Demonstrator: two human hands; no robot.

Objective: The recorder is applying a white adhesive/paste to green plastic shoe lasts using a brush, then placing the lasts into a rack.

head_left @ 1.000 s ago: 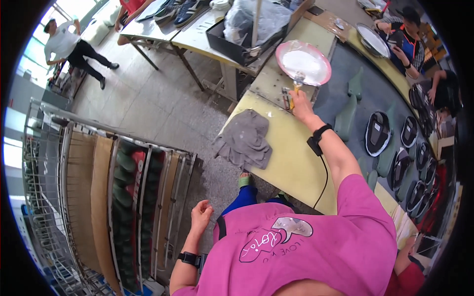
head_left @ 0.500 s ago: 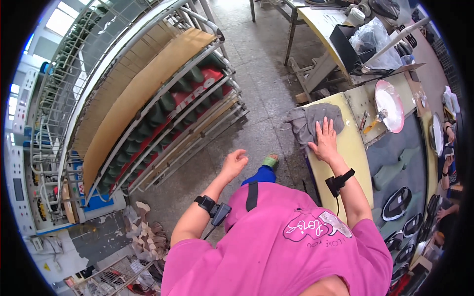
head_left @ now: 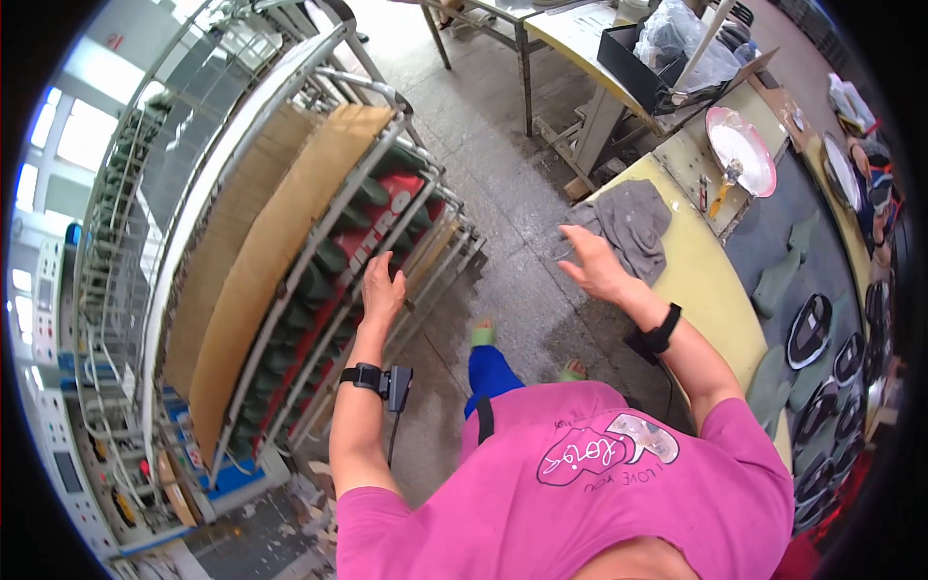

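Note:
My left hand (head_left: 384, 290) hangs in the air in front of a wheeled-looking metal rack (head_left: 333, 179), fingers slightly bent and apart, holding nothing. The rack's shelves carry dark green sole-shaped pieces (head_left: 314, 280), a red printed sheet (head_left: 382, 224) and a tan board (head_left: 275, 242). Over the floor beside the yellow work table (head_left: 710, 261), my right hand (head_left: 599, 269) is open with its fingers spread. Just beyond it, a crumpled grey cloth (head_left: 633, 224) lies on the table corner; a small overlap in the picture hides whether the hand touches it.
On the table sit a pink-rimmed dish (head_left: 749, 159) of white paste and a brush (head_left: 723, 193). A dark conveyor belt (head_left: 744, 237) carries shoe uppers and green soles. Another table (head_left: 570, 43) holds a black box (head_left: 633, 72). Several people's parts show at far right.
My right hand has lifted off the grey cloth and moved left. My left hand has moved up and left toward the rack. The view has turned, bringing the rack nearer.

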